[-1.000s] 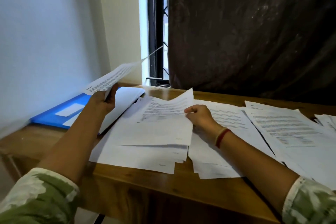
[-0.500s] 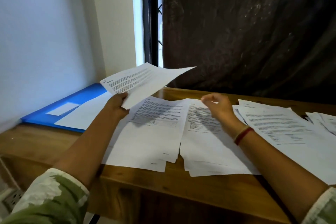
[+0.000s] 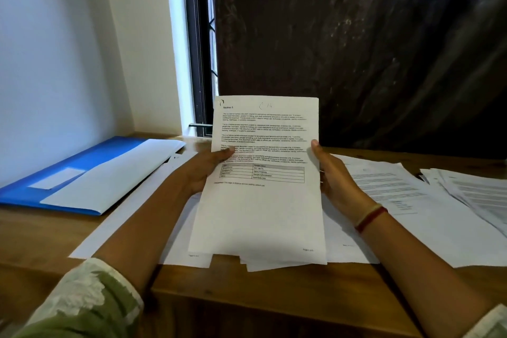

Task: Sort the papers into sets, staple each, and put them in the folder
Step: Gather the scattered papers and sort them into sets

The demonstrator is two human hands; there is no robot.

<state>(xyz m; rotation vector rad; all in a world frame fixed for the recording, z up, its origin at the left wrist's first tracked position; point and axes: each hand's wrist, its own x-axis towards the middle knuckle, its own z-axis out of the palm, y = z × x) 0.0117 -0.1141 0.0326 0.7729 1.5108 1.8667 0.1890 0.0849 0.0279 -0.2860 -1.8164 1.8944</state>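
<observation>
A blue folder [image 3: 93, 158] lies flat at the left end of the worktop [image 3: 247, 296], with a white sheet [image 3: 115, 176] on it. The left hand [image 3: 208, 170] grips the left edge of a printed page [image 3: 263, 214] held upright, possibly several sheets together. The right hand [image 3: 334, 178] clasps its right edge. Loose papers [image 3: 397, 187] lie spread out to the right.

1 window [image 3: 199, 36] (dark curtain [image 3: 356, 49]), white wall [image 3: 55, 49], wooden table [image 3: 41, 236].

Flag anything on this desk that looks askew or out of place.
The piles under the held sheet are ragged, edges staggered. The stack at far right is fanned out. A white sheet lies askew across the blue folder, jutting past its edge. Nothing looks torn or spilled.
</observation>
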